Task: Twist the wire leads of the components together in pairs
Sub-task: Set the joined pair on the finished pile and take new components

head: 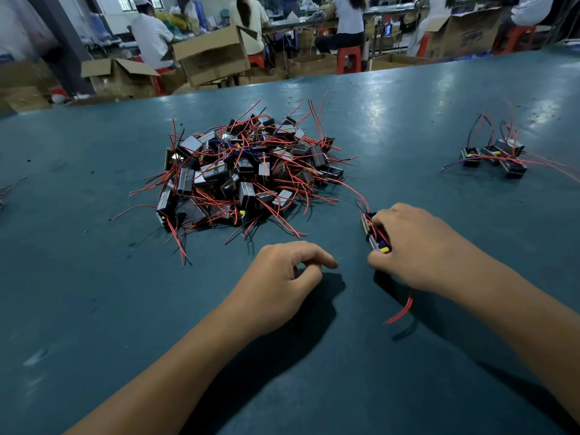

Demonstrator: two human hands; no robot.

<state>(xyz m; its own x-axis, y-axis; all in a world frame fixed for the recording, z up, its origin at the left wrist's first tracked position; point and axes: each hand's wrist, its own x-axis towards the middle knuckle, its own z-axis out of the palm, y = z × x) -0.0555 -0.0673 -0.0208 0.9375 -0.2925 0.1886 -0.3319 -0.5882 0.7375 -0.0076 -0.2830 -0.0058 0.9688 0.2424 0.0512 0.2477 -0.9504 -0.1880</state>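
A heap of small black box components (244, 174) with red and black wire leads lies in the middle of the green table (94, 277). My right hand (420, 246) is closed on one or two such components (376, 233) resting on the table, right of the heap. Red leads stick out from under that hand towards me (401, 312), and another red lead runs from it back to the heap. My left hand (282, 277) hovers just left of it, fingers curled loosely and apart, holding nothing.
A small group of components (499, 157) with leads stands apart at the right. A few loose wires lie at the table's left edge (9, 186). Beyond the far edge are cardboard boxes (210, 54), red stools and seated people at benches.
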